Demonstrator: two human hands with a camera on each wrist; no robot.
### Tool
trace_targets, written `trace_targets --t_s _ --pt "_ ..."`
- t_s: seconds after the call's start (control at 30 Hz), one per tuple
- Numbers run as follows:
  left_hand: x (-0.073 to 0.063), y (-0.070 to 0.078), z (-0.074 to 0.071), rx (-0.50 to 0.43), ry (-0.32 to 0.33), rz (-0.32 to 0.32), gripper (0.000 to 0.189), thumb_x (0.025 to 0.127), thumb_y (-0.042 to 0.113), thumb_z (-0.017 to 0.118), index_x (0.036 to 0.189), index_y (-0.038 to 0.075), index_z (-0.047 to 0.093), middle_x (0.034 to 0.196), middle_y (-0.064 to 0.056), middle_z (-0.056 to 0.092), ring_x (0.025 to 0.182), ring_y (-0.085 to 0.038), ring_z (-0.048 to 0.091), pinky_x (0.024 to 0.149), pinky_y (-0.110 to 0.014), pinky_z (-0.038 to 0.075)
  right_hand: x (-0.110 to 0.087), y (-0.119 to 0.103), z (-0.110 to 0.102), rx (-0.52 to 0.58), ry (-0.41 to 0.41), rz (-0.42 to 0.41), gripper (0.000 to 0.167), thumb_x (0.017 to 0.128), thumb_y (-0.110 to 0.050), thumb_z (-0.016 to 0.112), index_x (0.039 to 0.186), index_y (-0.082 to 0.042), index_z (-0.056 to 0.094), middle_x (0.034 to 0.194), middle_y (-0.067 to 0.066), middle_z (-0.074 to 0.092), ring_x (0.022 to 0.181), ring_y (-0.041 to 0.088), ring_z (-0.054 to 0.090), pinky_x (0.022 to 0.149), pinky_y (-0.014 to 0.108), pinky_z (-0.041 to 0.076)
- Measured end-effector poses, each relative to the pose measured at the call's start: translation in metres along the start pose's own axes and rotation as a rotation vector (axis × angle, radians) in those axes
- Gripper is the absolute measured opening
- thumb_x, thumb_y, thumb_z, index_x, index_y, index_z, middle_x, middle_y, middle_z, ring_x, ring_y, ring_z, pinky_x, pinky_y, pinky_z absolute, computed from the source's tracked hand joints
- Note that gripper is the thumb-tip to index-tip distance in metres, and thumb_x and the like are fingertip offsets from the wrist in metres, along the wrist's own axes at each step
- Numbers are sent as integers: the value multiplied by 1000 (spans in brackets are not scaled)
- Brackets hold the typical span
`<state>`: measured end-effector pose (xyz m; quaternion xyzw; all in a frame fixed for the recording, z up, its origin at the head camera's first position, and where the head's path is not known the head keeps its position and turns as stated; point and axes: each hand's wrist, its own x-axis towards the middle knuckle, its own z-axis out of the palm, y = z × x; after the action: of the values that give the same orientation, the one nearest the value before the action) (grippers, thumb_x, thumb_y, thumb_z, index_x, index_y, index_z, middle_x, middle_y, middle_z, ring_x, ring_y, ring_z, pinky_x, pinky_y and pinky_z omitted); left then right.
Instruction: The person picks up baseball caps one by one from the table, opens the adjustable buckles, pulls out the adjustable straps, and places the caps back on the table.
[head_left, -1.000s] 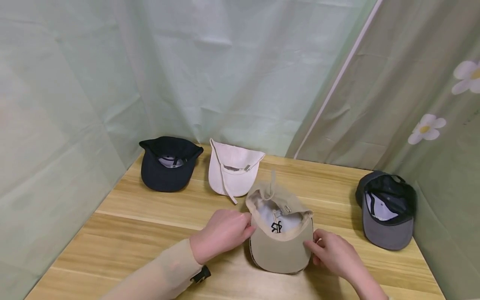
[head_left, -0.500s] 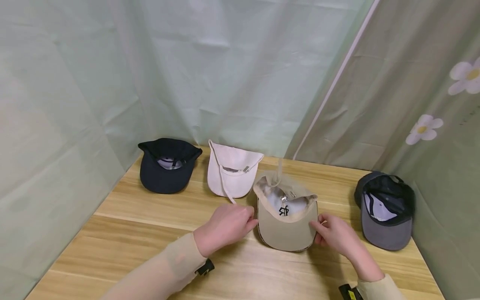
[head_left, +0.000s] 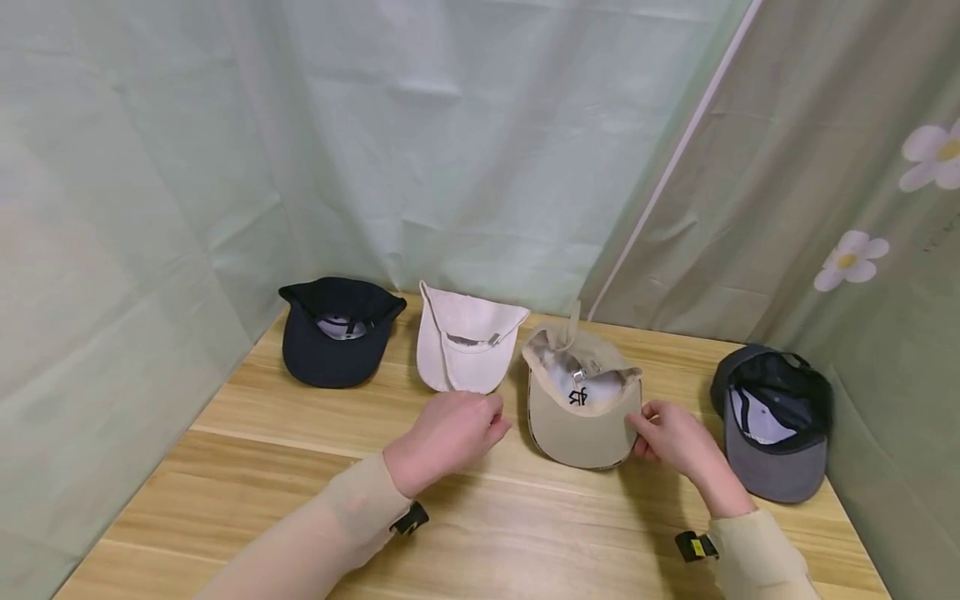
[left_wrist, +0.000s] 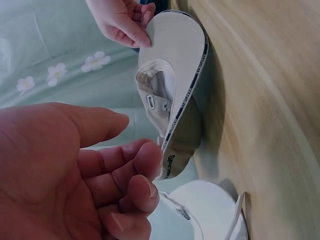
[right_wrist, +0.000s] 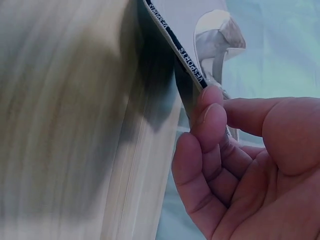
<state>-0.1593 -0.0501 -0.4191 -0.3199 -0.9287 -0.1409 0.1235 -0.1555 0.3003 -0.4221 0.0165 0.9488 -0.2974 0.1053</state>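
Observation:
A beige baseball cap [head_left: 577, 437] lies upside down, its brim toward me and black lettering inside its crown. My right hand [head_left: 678, 437] pinches the right edge of that brim between thumb and fingers. The right wrist view shows those fingertips [right_wrist: 212, 117] on the dark printed trim of the brim [right_wrist: 187, 57]. To the left of the cap, my left hand [head_left: 450, 437] holds nothing. Its thumb stands apart from the loosely curled fingers [left_wrist: 142, 160] in the left wrist view, with a gap between hand and brim.
A pale pink cap [head_left: 476, 367] sits just left of the beige one, and a black cap [head_left: 333, 358] is farther left. At the right edge of the wooden table [head_left: 525, 533] lies a dark grey cap [head_left: 776, 467]. Curtains [head_left: 450, 167] hang behind and beside the table.
The beige cap has slid away from me and to the right, beside the pale pink cap. My left hand has let go of its brim; the right hand moved along with it.

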Motion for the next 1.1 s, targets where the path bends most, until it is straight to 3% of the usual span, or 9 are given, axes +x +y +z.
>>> trace_targets --t_s 0.27,0.67,1.1 --pt "17 -3 7 46 23 -4 29 102 24 79 80 16 61 68 3 57 63 -22 63 51 -37 47 14 2 -5 -21 22 0 29 112 -31 60 94 -9 66 72 -2 70 64 17 63 64 36 47" --pt "52 4 30 90 -84 -38 26 106 32 74 90 13 67 77 0 62 69 -21 65 58 -37 54 29 -4 -11 -54 41 -14 30 110 -32 58 90 -11 68 70 -2 68 62 18 60 66 37 45" --pt "65 2 52 112 -78 -12 20 104 27 75 91 12 71 82 -2 66 79 -23 69 64 -40 58 41 -4 -14 -61 28 2 31 109 -33 57 92 -10 69 73 2 70 63 19 60 63 37 44"
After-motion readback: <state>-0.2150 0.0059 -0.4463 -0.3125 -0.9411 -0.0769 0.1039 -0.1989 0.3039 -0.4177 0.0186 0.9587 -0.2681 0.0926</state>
